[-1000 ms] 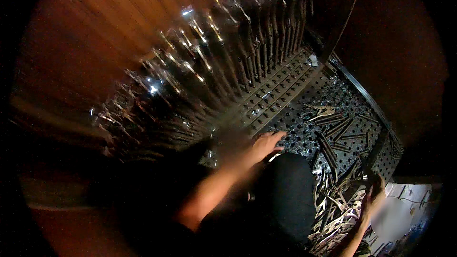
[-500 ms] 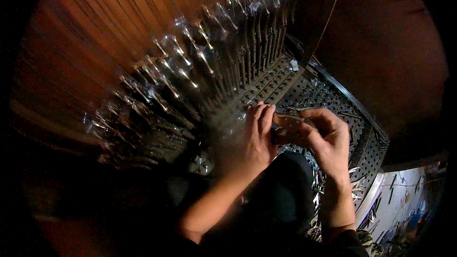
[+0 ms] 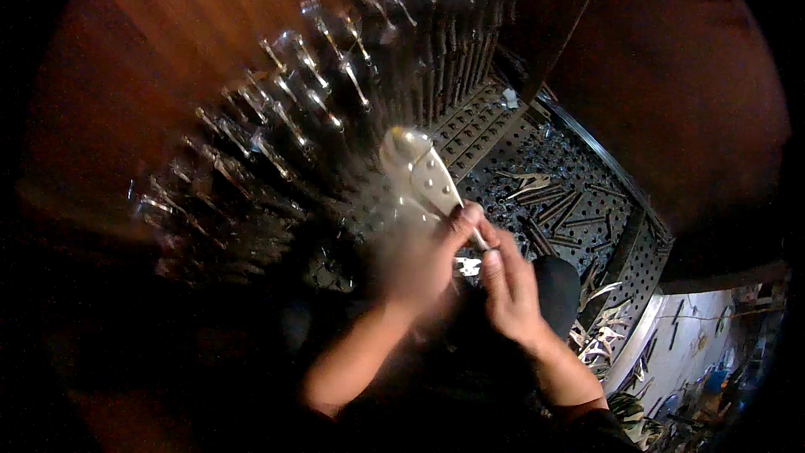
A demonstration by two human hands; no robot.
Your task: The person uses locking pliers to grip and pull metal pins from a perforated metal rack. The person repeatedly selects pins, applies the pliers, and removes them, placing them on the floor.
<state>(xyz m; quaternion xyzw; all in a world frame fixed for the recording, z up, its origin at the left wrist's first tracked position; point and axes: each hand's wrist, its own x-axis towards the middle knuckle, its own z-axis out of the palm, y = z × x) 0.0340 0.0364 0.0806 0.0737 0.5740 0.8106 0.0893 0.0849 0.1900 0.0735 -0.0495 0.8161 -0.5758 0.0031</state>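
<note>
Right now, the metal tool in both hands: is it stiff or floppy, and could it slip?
The metal tool is probably stiff: it stands straight out beyond the left hand and right hand. Its shiny riveted surface looks smooth, so it may slip. It likely weighs much for its size.

Pale silver-grey metal tool [image 3: 419,172], dotted with dark rivets along its flat body. Row of bright silver tools [image 3: 335,92] with white glints, hanging before a reddish-brown wood-grained wall [image 3: 151,42]. Black perforated board [image 3: 579,210] with a regular grid of holes, bearing dull grey tools. Black rounded object [image 3: 558,285].
</note>
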